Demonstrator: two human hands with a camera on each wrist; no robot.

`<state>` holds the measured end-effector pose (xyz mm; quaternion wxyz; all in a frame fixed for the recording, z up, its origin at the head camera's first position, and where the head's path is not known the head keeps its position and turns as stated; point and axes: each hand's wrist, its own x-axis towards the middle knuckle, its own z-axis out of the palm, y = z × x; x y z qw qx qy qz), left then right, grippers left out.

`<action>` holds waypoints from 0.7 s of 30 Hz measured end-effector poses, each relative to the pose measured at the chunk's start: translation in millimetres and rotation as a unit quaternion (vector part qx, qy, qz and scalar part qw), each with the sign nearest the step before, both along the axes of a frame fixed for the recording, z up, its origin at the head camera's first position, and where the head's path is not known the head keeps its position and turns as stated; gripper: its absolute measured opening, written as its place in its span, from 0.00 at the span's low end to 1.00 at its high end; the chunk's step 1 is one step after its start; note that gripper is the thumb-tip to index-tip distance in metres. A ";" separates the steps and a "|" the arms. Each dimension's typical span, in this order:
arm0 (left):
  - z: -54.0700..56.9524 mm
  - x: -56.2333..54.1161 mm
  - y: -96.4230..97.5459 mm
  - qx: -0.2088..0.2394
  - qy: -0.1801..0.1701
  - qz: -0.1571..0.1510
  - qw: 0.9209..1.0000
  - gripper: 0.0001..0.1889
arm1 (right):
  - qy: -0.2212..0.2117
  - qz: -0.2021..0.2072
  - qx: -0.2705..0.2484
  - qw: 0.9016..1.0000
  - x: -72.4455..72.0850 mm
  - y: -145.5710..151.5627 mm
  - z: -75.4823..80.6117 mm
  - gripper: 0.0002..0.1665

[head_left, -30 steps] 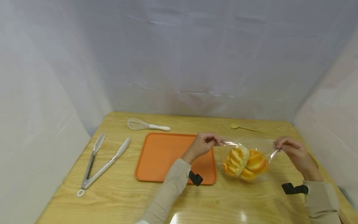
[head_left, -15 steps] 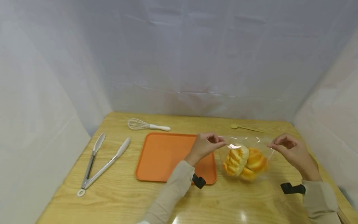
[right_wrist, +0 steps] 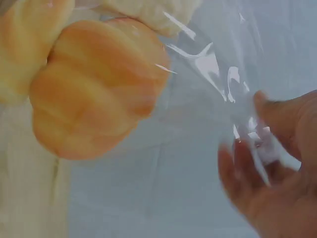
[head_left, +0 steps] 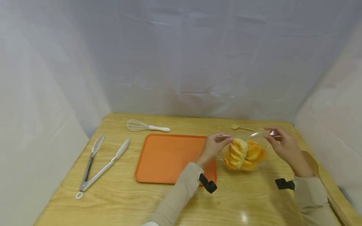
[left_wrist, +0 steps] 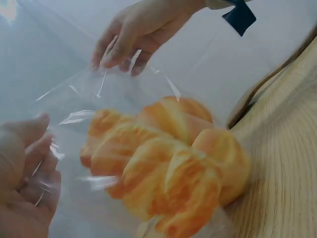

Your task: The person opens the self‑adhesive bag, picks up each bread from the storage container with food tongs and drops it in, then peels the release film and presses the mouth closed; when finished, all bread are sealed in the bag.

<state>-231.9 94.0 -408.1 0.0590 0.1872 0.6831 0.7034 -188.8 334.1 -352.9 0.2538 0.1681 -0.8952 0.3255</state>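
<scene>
A clear plastic bag (head_left: 255, 134) hangs between both hands at the right of the table, with bread inside. The pale, ridged bread (head_left: 237, 153) is on the left and the smoother orange-brown roll (head_left: 255, 152) on the right. My left hand (head_left: 212, 148) pinches the bag's upper left edge between thumb and fingers, over the orange tray's right end. At the upper right, my right hand (head_left: 284, 147) holds the gathered film. The right wrist view shows the crumpled film between the thumb and fingers of that hand (right_wrist: 277, 168). In the left wrist view, the ridged bread (left_wrist: 153, 168) fills the middle.
An orange tray (head_left: 167, 160) lies left of the bag. Open metal tongs (head_left: 99, 172) are at far left, a white whisk (head_left: 147, 126) and a gold spoon (head_left: 234, 126) at the back. A long wooden utensil (head_left: 310, 160) lies partly behind the right forearm.
The hands have come closer together, the left moving right and the right moving left and upward. The bag with the bread has risen slightly in the head view.
</scene>
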 end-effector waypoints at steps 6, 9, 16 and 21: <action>5.1 6.5 18.0 0.035 0.019 0.036 0.999 0.12 | 0.039 0.028 0.155 0.987 -5.0 -35.4 11.7 0.26; 8.7 8.4 18.5 0.036 0.033 0.022 0.999 0.12 | -0.030 0.037 0.197 0.979 -5.2 -51.2 21.4 0.14; 9.8 7.9 10.1 0.053 0.001 -0.014 0.999 0.12 | -0.123 0.056 0.242 0.961 -7.2 -53.6 36.3 0.03; 6.2 2.7 1.3 0.074 -0.005 -0.014 0.997 0.12 | -0.186 0.042 0.239 0.952 -4.7 -37.7 43.0 0.04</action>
